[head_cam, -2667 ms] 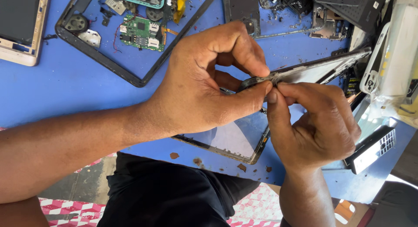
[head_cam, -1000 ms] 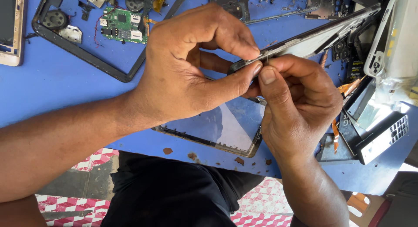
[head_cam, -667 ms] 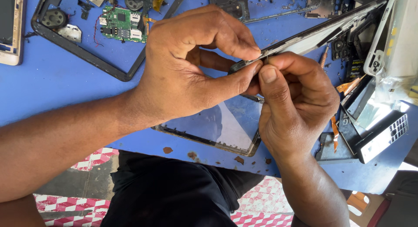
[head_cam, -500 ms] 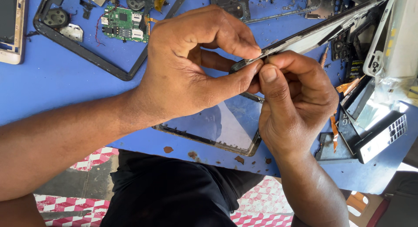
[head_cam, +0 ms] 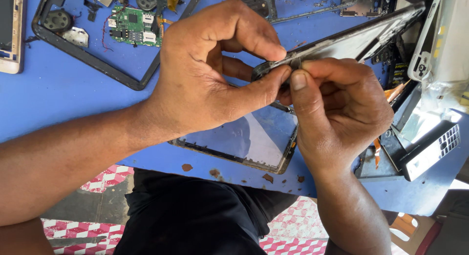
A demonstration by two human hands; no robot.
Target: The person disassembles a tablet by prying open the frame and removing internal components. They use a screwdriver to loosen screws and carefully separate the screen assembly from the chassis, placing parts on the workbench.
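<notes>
I see a glass panel [head_cam: 254, 142] lying on the table [head_cam: 73, 93] under my hands, circuit board [head_cam: 134, 30] far left inside a frame [head_cam: 93, 64].

- Left hand [head_cam: 215, 74]: thumb and forefinger pinch the near corner of a thin dark tablet panel [head_cam: 351, 40], held edge-on above the blue worktable [head_cam: 63, 98].
- Right hand [head_cam: 337, 108]: meets the left at the same corner, thumbnail pressed against the panel's edge.
- Directly below both hands: glass screen frame [head_cam: 244, 142] lying flat on the table.
- Beyond the left hand: empty black bezel [head_cam: 93, 59], with a green circuit board [head_cam: 134, 30] and a small round speaker [head_cam: 53, 20] inside it.
- Right of the right hand: pale device casing [head_cam: 444, 44]; orange flex ribbon [head_cam: 398, 91] beside it.
- Under the forearms: table edge, dark clothing, pink chequered floor [head_cam: 105, 179].
</notes>
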